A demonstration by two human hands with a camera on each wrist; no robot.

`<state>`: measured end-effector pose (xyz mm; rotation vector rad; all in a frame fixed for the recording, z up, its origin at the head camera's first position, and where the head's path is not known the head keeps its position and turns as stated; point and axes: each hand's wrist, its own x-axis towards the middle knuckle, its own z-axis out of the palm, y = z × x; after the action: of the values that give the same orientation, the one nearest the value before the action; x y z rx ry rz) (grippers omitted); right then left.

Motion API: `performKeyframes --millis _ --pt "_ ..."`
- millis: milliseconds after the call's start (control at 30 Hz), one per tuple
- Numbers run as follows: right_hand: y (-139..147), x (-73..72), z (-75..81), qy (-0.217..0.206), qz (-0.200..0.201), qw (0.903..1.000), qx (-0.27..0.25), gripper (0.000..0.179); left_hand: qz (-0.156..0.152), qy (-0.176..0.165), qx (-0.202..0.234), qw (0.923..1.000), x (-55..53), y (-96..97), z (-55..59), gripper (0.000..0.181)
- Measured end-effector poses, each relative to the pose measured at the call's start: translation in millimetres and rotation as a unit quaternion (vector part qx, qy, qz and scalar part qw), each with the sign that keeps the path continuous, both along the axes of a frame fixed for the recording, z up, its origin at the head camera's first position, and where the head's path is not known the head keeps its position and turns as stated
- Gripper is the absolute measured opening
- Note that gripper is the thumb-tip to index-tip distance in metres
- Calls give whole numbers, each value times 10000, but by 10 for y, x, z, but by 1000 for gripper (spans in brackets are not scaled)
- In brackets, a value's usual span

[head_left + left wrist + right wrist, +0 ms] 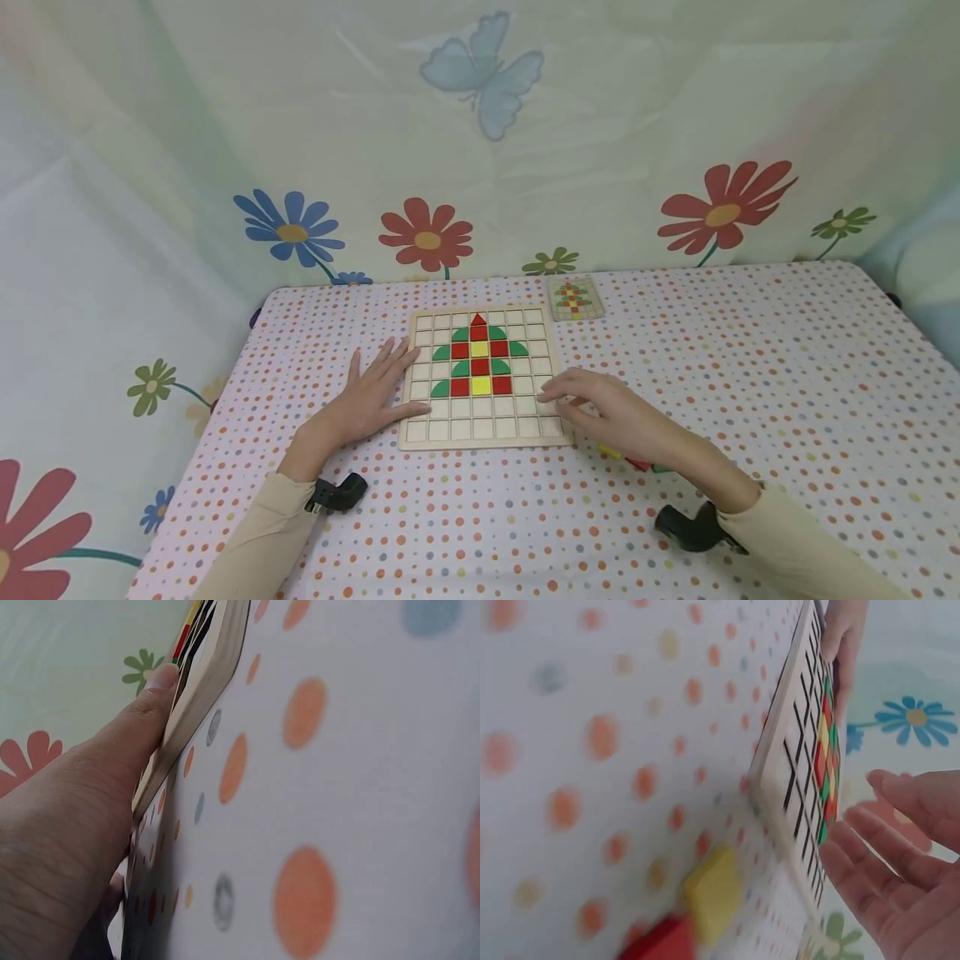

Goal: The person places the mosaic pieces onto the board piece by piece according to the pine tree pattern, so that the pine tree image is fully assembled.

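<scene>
A wooden grid board (450, 429) lies on the table, bearing a tree pattern of red, yellow and green tiles (480, 367) with a red triangle on top. My left hand (367, 396) rests spread at the board's left side, fingertips on its edge. In the left wrist view the thumb (142, 712) lies over the board's rim. Over the board's right edge hovers my right hand (600, 404), fingers loosely bent and thumb apart from them. The right wrist view shows nothing between the right fingers (877, 862).
A small pattern card (576, 298) with a similar tree lies beyond the board's right corner. Loose tiles, including a yellow one (714, 892) and a red one (664, 941), lie on the dotted tablecloth (465, 533) near the right forearm. A flowered curtain (600, 167) hangs behind.
</scene>
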<state>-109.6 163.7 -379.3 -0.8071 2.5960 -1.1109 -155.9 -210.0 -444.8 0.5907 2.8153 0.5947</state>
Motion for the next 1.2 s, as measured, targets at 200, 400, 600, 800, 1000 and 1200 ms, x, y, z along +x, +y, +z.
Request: performKeyframes --millis 200,400,600,800,1000,1200 --pt "492 224 -117 97 -329 9982 487 25 -63 59 53 9999 -12 7 13 99" --pt "881 345 -219 59 -389 9956 855 41 -62 104 28 9999 -11 10 34 98" --pt "1016 339 -252 181 -346 9952 900 38 -74 131 85 9999 -9 5 52 97" --pt "1012 251 -213 -75 -239 9946 1006 31 -82 111 89 9999 -6 13 45 97" --pt "978 139 -138 -618 -135 9900 1259 28 -68 56 115 9999 4 11 34 98" --pt "954 96 -92 -738 52 9875 1394 30 -60 53 110 9999 6 5 26 97"
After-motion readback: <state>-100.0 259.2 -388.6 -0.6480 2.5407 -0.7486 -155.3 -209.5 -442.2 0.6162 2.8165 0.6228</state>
